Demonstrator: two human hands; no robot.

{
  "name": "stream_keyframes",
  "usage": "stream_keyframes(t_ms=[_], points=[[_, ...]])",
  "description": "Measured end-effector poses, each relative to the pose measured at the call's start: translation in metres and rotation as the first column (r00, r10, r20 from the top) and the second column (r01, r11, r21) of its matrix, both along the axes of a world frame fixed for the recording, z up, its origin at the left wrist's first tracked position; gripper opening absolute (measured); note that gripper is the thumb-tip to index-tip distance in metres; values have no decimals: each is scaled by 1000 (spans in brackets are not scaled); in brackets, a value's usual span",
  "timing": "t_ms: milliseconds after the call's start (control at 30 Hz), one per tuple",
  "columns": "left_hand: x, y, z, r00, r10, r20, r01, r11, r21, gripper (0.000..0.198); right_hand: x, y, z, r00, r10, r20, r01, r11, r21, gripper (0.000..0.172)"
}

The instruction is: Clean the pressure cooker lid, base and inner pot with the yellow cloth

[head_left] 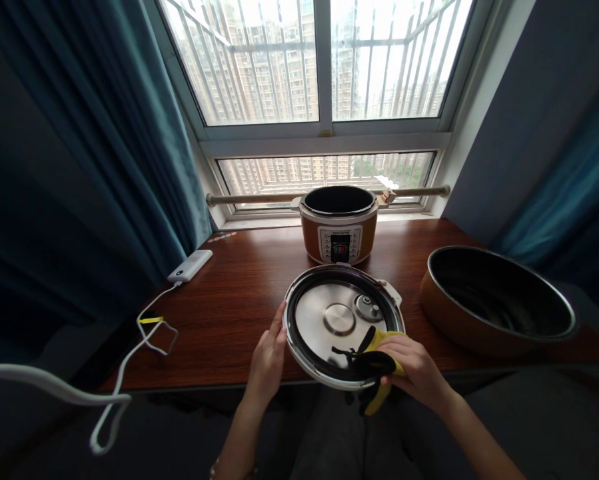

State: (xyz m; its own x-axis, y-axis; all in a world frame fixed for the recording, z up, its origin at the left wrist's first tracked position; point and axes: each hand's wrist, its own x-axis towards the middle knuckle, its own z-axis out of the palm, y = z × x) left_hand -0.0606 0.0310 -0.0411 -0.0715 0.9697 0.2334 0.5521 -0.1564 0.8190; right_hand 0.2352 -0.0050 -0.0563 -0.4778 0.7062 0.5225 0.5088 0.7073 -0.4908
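A round pressure cooker lid lies tilted at the front edge of the table, its steel inner face and black sealing ring turned up toward me. My left hand grips the lid's left rim, fingers along the edge. In my right hand is a yellow and black cloth, pressed on the lid's lower right rim, with part of it hanging below the edge. A small valve fitting sits on the upper right of the lid's inner face. Behind the lid stands the brown electric pressure cooker, open at the top.
A large brown pot with a dark inside stands on the right of the wooden table. On the left lie a white power bank and its white cable. The window and blue curtains bound the far side.
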Motion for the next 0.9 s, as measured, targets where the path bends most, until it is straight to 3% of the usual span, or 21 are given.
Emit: stream_keyframes(t_ms=[100, 200, 300, 367, 433, 533, 700, 900], points=[[-1, -1, -1, 999, -51, -10, 50, 998, -33, 50, -5, -2, -5, 999, -31, -30, 32, 999, 43, 42], [0, -14, 2, 997, 13, -82, -13, 1000, -5, 52, -9, -5, -6, 998, -59, -35, 61, 997, 57, 43], [5, -40, 2, 983, 76, -167, -56, 991, 119, 54, -12, -8, -5, 996, -82, -37, 84, 993, 82, 44], [13, -60, -4, 979, 43, -201, 5, 972, 233, 53, -14, -9, -4, 994, -99, -46, 103, 990, 96, 44], [26, -78, -15, 974, -64, -217, 131, 940, 315, 53, -19, -11, -4, 991, -122, -59, 127, 987, 99, 43], [49, -97, -34, 949, -227, -220, 291, 897, 332, 56, -30, -15, -2, 985, -154, -75, 162, 979, 124, 44], [67, -100, -52, 933, -301, -196, 342, 910, 233, 61, -43, -20, 7, 995, -92, -39, 98, 976, 195, 53], [54, -93, -49, 912, -263, -314, 350, 899, 263, 57, -11, -10, 7, 999, -11, 30, 8, 993, 118, 48]])
